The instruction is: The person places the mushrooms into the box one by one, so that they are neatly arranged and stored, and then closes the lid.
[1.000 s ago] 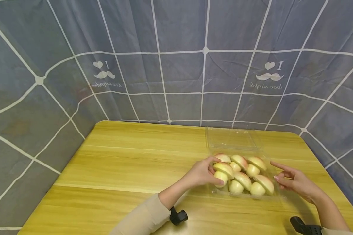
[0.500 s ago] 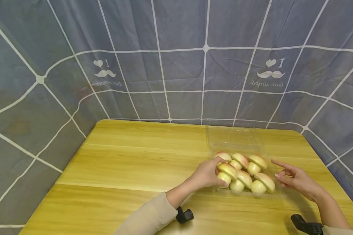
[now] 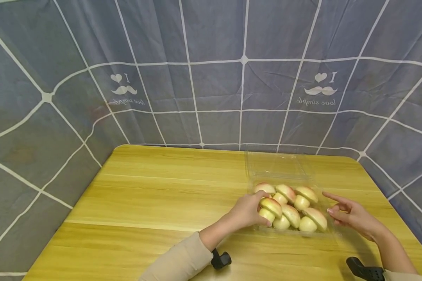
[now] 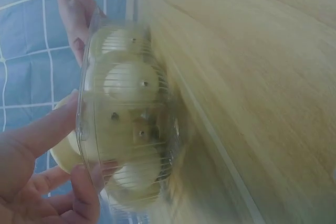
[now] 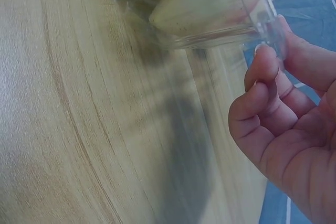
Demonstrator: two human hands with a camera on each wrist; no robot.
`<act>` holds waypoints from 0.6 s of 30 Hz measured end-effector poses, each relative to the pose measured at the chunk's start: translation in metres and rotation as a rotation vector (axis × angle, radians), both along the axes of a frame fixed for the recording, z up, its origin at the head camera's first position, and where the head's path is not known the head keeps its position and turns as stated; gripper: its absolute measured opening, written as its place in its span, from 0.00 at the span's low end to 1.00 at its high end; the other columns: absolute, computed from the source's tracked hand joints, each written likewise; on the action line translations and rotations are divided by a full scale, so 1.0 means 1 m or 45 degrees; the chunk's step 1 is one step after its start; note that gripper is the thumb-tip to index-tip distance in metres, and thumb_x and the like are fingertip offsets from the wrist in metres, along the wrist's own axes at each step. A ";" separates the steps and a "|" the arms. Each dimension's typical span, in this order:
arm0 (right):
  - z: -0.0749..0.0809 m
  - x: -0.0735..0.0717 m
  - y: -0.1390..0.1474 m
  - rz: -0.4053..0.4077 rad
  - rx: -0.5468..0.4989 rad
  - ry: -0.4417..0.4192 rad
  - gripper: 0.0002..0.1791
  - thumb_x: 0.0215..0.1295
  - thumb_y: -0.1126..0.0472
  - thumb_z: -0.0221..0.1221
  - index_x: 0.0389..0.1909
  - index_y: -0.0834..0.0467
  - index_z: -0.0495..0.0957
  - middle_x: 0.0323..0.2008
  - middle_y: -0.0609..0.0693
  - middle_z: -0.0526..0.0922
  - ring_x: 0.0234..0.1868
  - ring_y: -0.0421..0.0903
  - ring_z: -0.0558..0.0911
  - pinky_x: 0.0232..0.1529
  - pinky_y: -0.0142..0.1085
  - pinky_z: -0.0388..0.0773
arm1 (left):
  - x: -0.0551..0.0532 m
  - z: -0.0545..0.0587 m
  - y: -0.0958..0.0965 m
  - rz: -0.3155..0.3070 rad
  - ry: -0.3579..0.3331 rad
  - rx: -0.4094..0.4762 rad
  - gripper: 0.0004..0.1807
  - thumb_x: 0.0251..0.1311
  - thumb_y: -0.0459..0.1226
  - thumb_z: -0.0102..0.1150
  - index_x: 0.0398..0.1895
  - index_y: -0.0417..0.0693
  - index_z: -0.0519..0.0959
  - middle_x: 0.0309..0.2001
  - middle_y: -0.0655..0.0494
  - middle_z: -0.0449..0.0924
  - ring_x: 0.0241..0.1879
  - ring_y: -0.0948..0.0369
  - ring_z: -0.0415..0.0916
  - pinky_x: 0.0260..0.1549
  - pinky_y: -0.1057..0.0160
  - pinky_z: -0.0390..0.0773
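Observation:
A clear plastic clamshell box point(image 3: 292, 231) stands with its lid laid back on the right half of the table. Inside are several mushroom-shaped yellow pieces point(image 3: 315, 219), each with a round pale base and a red-tinged cap. My left hand point(image 3: 246, 210) grips the front-left mushroom-shaped piece point(image 3: 271, 206) between thumb and fingers, at the box's left end. In the left wrist view that piece point(image 4: 65, 153) shows at the rim, partly behind the thumb. At the right end, my right hand point(image 3: 355, 218) pinches the box's rim, as the right wrist view shows.
The hinged-back clear lid point(image 3: 278, 164) lies behind the box, near the table's far edge. Wood-grain tabletop point(image 3: 154, 195) stretches to the left. A grey curtain point(image 3: 214, 89) with white lines hangs behind and on both sides.
My left hand has shifted slightly right with the front-left piece, which now sits closer to the piece beside it. My right hand keeps its place at the rim.

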State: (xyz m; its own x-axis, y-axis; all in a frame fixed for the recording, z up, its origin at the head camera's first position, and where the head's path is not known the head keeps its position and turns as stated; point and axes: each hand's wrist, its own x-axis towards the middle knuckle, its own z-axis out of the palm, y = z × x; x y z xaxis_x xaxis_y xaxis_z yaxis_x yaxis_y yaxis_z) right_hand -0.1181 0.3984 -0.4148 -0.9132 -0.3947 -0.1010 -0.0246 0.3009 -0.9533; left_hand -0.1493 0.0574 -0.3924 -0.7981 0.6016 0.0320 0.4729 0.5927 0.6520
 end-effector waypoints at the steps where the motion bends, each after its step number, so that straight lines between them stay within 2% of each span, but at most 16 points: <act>1: 0.000 0.000 0.000 0.000 -0.001 -0.004 0.31 0.69 0.69 0.49 0.64 0.33 0.62 0.32 0.48 0.78 0.26 0.37 0.76 0.25 0.33 0.75 | 0.000 0.000 0.000 -0.005 0.008 -0.022 0.38 0.38 0.43 0.76 0.56 0.47 0.71 0.28 0.63 0.74 0.24 0.70 0.66 0.23 0.75 0.66; 7: 0.004 -0.003 0.001 0.011 0.024 -0.008 0.32 0.69 0.69 0.48 0.60 0.28 0.63 0.32 0.50 0.77 0.26 0.38 0.76 0.26 0.33 0.76 | -0.002 0.003 -0.001 -0.056 0.085 -0.155 0.36 0.41 0.47 0.74 0.55 0.48 0.70 0.33 0.62 0.77 0.27 0.69 0.70 0.24 0.73 0.66; 11: 0.005 -0.003 0.001 0.006 0.055 -0.004 0.32 0.69 0.70 0.49 0.59 0.26 0.63 0.31 0.50 0.76 0.26 0.37 0.75 0.27 0.33 0.77 | -0.005 0.003 0.000 -0.063 0.113 -0.222 0.36 0.40 0.49 0.74 0.54 0.49 0.71 0.35 0.62 0.78 0.29 0.68 0.72 0.24 0.71 0.66; 18: 0.005 -0.003 0.001 -0.008 0.058 -0.016 0.32 0.69 0.69 0.49 0.58 0.26 0.64 0.31 0.50 0.76 0.27 0.37 0.75 0.29 0.33 0.78 | -0.009 0.005 0.001 -0.068 0.128 -0.268 0.36 0.37 0.50 0.74 0.53 0.50 0.73 0.35 0.63 0.79 0.30 0.68 0.72 0.23 0.70 0.67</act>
